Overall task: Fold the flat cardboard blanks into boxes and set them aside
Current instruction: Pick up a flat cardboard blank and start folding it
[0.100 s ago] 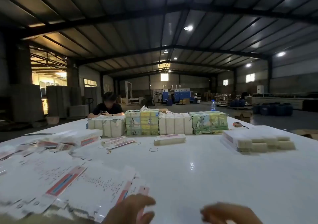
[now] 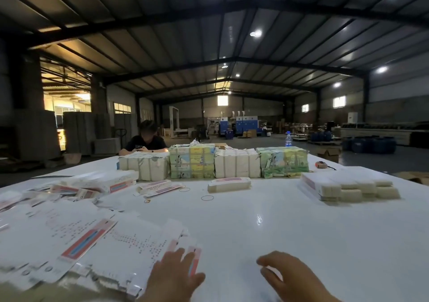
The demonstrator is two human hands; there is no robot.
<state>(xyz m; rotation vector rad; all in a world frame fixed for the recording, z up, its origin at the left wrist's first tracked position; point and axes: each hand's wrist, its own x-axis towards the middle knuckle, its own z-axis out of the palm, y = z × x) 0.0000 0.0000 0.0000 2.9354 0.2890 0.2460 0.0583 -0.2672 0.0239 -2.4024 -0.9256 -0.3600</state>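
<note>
One broad white table (image 2: 301, 243) fills my view. Four wrapped bundles (image 2: 192, 161) stand in a row at its far side, where a person (image 2: 144, 142) sits. Flat cardboard blanks (image 2: 76, 236) lie spread over the near left; a folded box (image 2: 229, 184) rests mid-table. I see my left hand (image 2: 173, 276) flat, fingers straight, on a blank's edge. My right hand (image 2: 290, 276) hovers loosely curled, holding nothing

Dim hall, lit by scattered ceiling lamps (image 2: 256, 33) and a bright opening (image 2: 67, 99) at left. Glare is seen on the worktop (image 2: 259, 219). Edges are bowed, foreground softly blurred.
</note>
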